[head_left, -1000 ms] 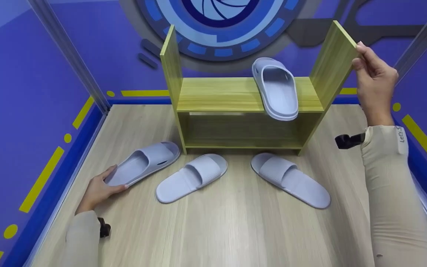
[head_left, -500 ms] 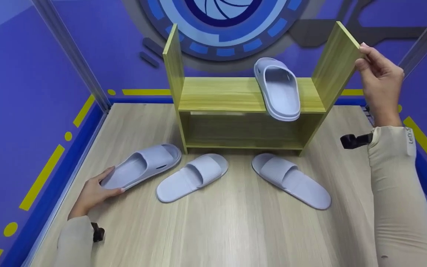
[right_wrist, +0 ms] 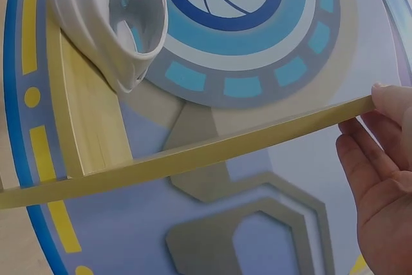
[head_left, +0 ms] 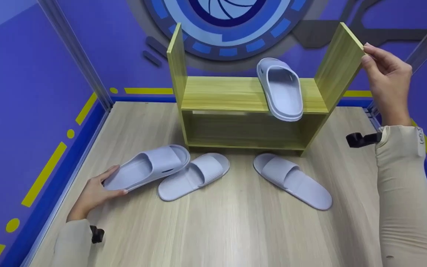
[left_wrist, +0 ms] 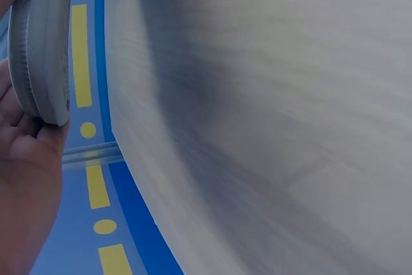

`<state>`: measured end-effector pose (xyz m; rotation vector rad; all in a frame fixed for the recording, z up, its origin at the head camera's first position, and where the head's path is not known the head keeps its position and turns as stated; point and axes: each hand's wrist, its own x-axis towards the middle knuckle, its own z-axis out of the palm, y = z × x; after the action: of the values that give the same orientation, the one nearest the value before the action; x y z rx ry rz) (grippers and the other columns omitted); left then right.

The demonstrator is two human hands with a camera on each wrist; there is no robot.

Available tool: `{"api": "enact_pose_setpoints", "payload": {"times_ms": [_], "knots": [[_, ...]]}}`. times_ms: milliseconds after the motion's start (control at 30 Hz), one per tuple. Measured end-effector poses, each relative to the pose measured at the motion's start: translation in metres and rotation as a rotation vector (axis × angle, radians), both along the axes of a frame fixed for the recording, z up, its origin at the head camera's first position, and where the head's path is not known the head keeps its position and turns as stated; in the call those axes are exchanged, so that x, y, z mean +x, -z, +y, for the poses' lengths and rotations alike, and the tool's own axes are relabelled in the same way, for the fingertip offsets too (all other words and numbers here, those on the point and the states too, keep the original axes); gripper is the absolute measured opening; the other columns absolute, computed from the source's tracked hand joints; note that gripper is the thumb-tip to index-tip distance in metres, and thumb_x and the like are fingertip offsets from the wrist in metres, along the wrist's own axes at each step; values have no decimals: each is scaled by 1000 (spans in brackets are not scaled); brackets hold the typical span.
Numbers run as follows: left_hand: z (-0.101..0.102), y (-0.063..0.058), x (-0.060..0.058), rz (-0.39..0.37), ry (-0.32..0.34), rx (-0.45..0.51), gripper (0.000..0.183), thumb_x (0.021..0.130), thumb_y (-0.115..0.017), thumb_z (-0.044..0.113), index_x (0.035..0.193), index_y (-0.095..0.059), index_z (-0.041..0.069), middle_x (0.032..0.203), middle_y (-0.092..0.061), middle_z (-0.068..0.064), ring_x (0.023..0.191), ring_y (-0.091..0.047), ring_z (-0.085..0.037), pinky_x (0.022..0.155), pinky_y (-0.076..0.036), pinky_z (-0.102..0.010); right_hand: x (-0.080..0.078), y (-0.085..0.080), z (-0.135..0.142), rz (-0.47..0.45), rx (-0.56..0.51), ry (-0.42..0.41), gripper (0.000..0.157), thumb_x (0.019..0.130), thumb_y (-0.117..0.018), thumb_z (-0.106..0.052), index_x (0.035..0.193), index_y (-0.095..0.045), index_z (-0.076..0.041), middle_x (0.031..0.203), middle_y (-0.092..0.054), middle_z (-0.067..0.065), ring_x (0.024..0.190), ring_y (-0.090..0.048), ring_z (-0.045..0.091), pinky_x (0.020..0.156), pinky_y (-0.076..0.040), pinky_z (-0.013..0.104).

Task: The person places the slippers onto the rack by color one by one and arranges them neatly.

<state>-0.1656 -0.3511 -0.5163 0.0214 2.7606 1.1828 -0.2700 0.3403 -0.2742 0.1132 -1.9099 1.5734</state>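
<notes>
At the lower left my left hand (head_left: 94, 193) holds a grey-blue slipper (head_left: 160, 161) by its heel, thumb on the near side and fingers on the far side. In the left wrist view the slipper (left_wrist: 51, 43) stands clear of the surface, which bears a shadow. Its toe overlaps a flat slide (head_left: 210, 168) from the head camera's view; I cannot tell if they touch. My right hand (head_left: 392, 83) pinches the front edge of the right side panel (head_left: 341, 66) of a small wooden shoe rack (head_left: 217, 94). A matching slipper (head_left: 284, 92) sits on the upper shelf, heel overhanging the front.
Another grey slide (head_left: 295, 181) lies on the wood-patterned surface (head_left: 235, 233) before the rack's right half. Blue printed walls (head_left: 28, 111) enclose the left, back and right. The rack's left side panel (head_left: 177, 63) rises above the upper shelf.
The left hand's slipper has risen and its toe has shifted right, now overlapping the neighbouring slide in view. The right hand keeps its pinch on the panel. The head view has shifted slightly.
</notes>
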Motion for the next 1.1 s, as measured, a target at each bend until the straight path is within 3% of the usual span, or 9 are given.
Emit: {"api": "enact_pose_setpoints", "payload": {"times_ms": [200,367,700,1100], "knots": [[16,-6,-1,26,23,9,97,70,-85,40,150,-35,16,156,-29,-16,144,-24,-42,112,-25,-60,1,-2,0,-11,-36,-18,31,86,-70,-12,115,-70,-2,111,-70,3,95,-66,11,87,-50,13],[31,-10,-4,72,69,36,96,68,-86,39,148,-39,15,155,-31,-15,144,-26,-39,113,-26,-57,-2,2,1,11,-113,-79,33,84,-71,-11,115,-69,0,105,-70,5,94,-65,13,85,-51,13],[73,-21,-14,211,171,75,94,64,-89,35,144,-46,11,150,-41,-12,141,-35,-33,111,-31,-51,-5,7,1,46,-238,-125,37,79,-74,-10,114,-69,2,102,-73,7,91,-68,15,83,-52,15],[97,-31,-15,253,210,146,90,63,-90,31,141,-50,13,148,-44,-11,140,-38,-30,111,-33,-49,-4,8,0,79,-285,-171,36,80,-72,-5,113,-68,7,104,-73,10,93,-70,16,84,-53,18]]}}
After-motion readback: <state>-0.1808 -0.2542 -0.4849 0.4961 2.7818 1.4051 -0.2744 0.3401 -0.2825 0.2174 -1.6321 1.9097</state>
